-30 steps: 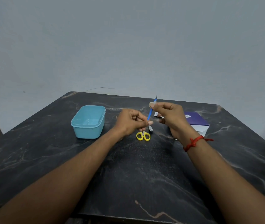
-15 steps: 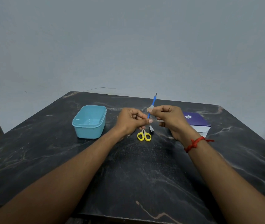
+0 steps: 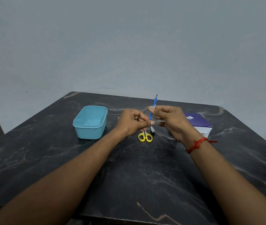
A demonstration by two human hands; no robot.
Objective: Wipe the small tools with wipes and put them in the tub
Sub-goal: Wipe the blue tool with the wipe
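Observation:
A thin blue-handled tool with a forked metal tip stands nearly upright between my hands above the table. My left hand pinches its lower end. My right hand pinches a small pale wipe round the middle of the shaft. Small yellow-handled scissors lie on the table just below my hands, with a metal nail clipper beside them. The light blue tub stands open to the left of my left hand, with nothing visible inside.
The dark marble table reaches to the wall at the back. A purple and white pack lies behind my right wrist. A red thread is tied round that wrist.
My right hand's pinch with the wipe has slid a little along the blue tool's shaft. The left hand has stayed put.

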